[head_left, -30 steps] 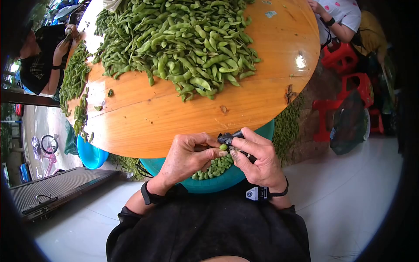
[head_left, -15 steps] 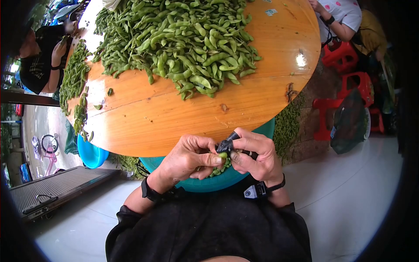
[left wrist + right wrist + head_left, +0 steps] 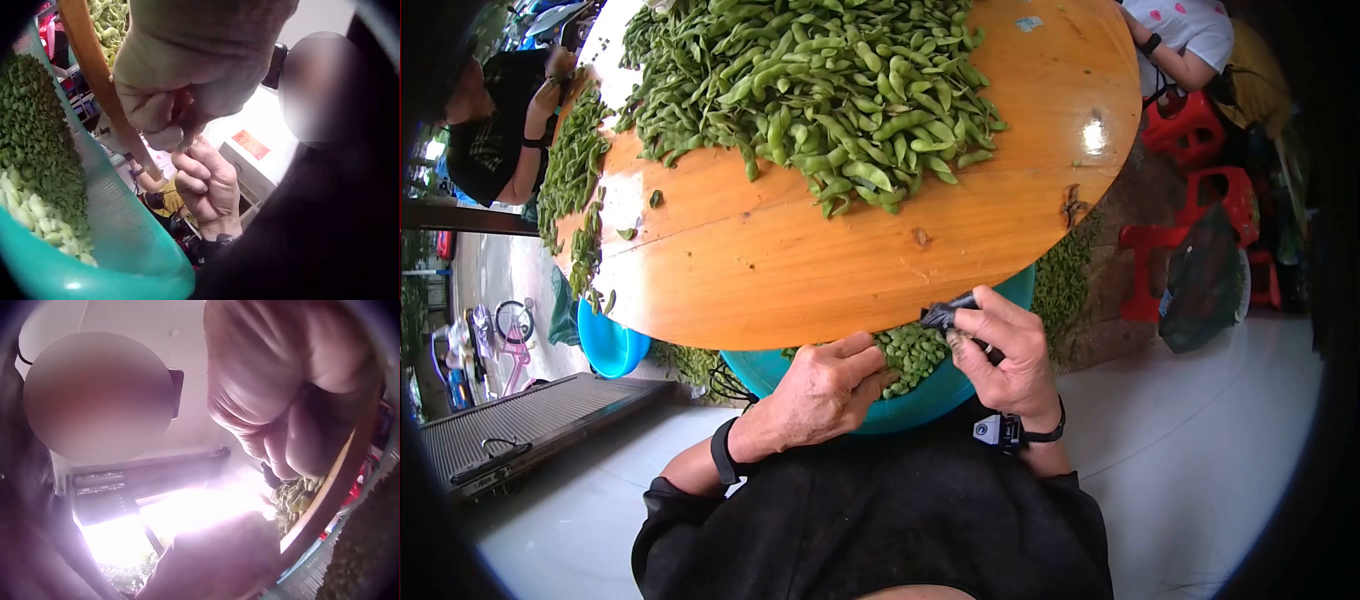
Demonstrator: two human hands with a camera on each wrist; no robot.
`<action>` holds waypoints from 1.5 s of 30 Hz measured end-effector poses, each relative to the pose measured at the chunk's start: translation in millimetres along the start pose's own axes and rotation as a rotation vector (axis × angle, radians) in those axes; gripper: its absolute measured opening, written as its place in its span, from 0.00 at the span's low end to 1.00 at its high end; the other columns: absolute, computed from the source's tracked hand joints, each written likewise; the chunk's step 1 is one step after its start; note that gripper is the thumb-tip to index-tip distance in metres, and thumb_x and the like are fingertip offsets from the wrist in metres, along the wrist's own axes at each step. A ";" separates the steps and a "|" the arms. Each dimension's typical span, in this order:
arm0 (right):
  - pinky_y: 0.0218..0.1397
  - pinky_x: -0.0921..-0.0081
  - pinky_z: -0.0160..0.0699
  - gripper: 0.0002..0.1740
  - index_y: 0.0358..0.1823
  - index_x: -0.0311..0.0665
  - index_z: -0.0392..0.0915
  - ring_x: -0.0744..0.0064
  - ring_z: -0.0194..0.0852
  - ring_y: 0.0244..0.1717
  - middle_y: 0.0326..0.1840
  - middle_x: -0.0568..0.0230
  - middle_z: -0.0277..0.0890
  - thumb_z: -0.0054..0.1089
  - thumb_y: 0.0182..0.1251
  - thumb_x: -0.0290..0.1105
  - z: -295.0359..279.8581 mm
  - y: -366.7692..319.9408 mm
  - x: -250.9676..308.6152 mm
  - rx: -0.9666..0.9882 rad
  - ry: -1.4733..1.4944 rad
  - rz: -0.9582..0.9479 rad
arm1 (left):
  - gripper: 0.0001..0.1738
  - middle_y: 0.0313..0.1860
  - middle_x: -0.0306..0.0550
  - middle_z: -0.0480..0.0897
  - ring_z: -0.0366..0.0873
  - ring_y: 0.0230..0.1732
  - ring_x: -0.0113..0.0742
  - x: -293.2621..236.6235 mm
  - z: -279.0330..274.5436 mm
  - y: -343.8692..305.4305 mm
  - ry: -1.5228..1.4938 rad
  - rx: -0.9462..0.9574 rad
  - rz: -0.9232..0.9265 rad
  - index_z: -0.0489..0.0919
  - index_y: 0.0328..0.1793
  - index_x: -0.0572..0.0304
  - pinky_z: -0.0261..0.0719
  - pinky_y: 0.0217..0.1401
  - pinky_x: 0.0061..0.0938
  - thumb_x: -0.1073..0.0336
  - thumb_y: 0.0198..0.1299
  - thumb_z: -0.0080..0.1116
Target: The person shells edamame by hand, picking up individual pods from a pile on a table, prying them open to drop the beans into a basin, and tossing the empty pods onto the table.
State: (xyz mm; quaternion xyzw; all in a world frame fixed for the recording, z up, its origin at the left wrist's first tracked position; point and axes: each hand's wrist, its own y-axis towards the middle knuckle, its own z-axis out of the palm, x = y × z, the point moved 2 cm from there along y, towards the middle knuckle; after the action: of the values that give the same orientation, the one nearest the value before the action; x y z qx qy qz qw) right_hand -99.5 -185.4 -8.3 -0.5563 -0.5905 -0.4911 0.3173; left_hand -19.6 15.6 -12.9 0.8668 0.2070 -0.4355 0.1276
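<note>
In the head view my left hand (image 3: pixel 815 395) is over the left side of a teal basin (image 3: pixel 750 372), back of the hand up and fingers bent. Its fingertips are hidden, so I cannot tell what they hold. Shelled green beans (image 3: pixel 908 358) lie in the basin below. My right hand (image 3: pixel 1010 355) hovers over the basin's right side, thumb and fingers bent toward each other, with black wrapping (image 3: pixel 945 312) around the index finger's end. From the left wrist view, the left hand (image 3: pixel 187 69) shows curled fingers, and the right hand (image 3: pixel 209 187) appears behind it.
A big heap of green soybean pods (image 3: pixel 830 100) covers the far part of the round wooden table (image 3: pixel 800 260). A blue basin (image 3: pixel 612 340) stands at the left. One person (image 3: pixel 505 125) sits at left, another (image 3: pixel 1185 45) at right near red stools (image 3: pixel 1150 265).
My hands have come apart. The left has drawn left and down from the green pod pinched between them, which no longer shows; the right has shifted slightly right.
</note>
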 end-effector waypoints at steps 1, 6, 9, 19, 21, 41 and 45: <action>0.32 0.73 0.72 0.12 0.44 0.28 0.80 0.64 0.73 0.29 0.33 0.58 0.71 0.61 0.58 0.16 -2.6 -1.6 -0.9 -0.011 -0.001 0.019 | 0.06 0.28 0.48 0.73 0.76 0.26 0.47 0.9 3.4 -4.4 0.111 0.038 0.034 0.77 0.33 0.65 0.74 0.24 0.37 0.74 0.56 0.64; 0.30 0.73 0.71 0.11 0.43 0.29 0.80 0.64 0.72 0.27 0.32 0.58 0.71 0.62 0.58 0.16 -3.3 -9.6 -3.6 -0.026 -0.041 0.046 | 0.08 0.24 0.48 0.71 0.76 0.25 0.42 17.9 16.3 -21.5 0.199 0.059 0.087 0.76 0.29 0.66 0.72 0.25 0.35 0.74 0.56 0.66; 0.29 0.72 0.71 0.11 0.43 0.29 0.80 0.62 0.72 0.25 0.29 0.59 0.70 0.64 0.57 0.17 7.4 -13.8 -5.9 0.148 -0.052 0.036 | 0.05 0.24 0.46 0.75 0.77 0.25 0.36 25.2 11.3 -21.2 -0.319 0.028 -0.225 0.79 0.37 0.66 0.72 0.23 0.31 0.72 0.60 0.64; 0.34 0.71 0.73 0.15 0.49 0.29 0.79 0.63 0.74 0.31 0.34 0.58 0.70 0.68 0.59 0.21 24.7 -1.7 1.3 0.154 0.130 -0.004 | 0.08 0.25 0.40 0.78 0.76 0.22 0.26 12.8 12.7 -10.3 -1.040 -0.008 -0.433 0.81 0.37 0.64 0.68 0.21 0.19 0.67 0.69 0.60; 0.35 0.72 0.73 0.16 0.49 0.29 0.79 0.64 0.74 0.32 0.33 0.59 0.70 0.68 0.59 0.21 25.7 2.0 3.6 0.138 0.164 -0.014 | 0.10 0.25 0.41 0.79 0.78 0.23 0.26 12.5 11.0 -8.2 -1.159 -0.025 -0.445 0.80 0.37 0.64 0.69 0.21 0.19 0.65 0.70 0.60; 0.32 0.70 0.79 0.16 0.48 0.32 0.79 0.60 0.78 0.31 0.36 0.58 0.71 0.70 0.57 0.21 31.2 39.3 19.7 -0.127 -0.257 -0.219 | 0.14 0.35 0.42 0.80 0.78 0.29 0.26 22.0 -11.4 27.8 -1.098 -0.124 -0.309 0.80 0.49 0.68 0.75 0.29 0.19 0.62 0.76 0.50; 0.31 0.71 0.78 0.17 0.50 0.32 0.79 0.63 0.78 0.30 0.35 0.58 0.72 0.70 0.58 0.21 30.1 41.4 8.2 -0.105 -0.151 -0.184 | 0.12 0.31 0.43 0.83 0.78 0.27 0.25 27.5 -11.3 29.1 -1.251 -0.170 -0.402 0.81 0.46 0.64 0.75 0.30 0.19 0.62 0.74 0.54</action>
State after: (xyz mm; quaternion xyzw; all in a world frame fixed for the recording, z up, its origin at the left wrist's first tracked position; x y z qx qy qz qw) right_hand -55.7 -158.7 -0.8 -0.5511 -0.6347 -0.5051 0.1957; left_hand 16.8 1.2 -27.3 0.3820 0.2852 -0.8541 0.2081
